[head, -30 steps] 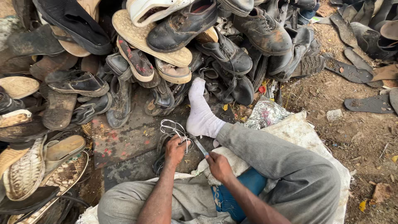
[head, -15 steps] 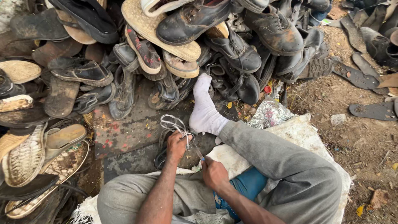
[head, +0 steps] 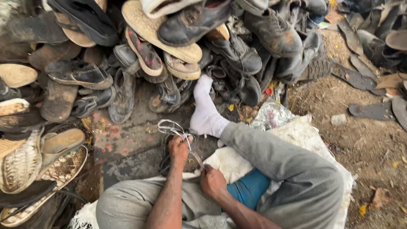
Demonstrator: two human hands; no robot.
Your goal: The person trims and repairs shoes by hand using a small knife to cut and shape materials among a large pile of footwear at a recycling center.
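I sit on the ground in grey trousers, my leg stretched out with a white sock (head: 205, 114) on the foot. My left hand (head: 179, 148) grips a bundle of pale looped cord (head: 169, 126), held over a dark sandal (head: 166, 157) lying between my legs. My right hand (head: 212, 181) is closed just behind it, pulling a taut strand of the same cord (head: 196, 159) that runs up to the left hand. Whether a tool is in the right hand is hidden by the fingers.
A big heap of worn shoes and sandals (head: 190, 46) fills the far side. Woven sandals (head: 25, 165) lie at the left. A white sack (head: 296, 135) lies under my leg. Loose soles (head: 373, 111) rest on dirt at the right.
My right hand has pulled back toward my body, drawing the cord strand tight. My left hand stays at the looped cord over the sandal. The camera has tilted down slightly.
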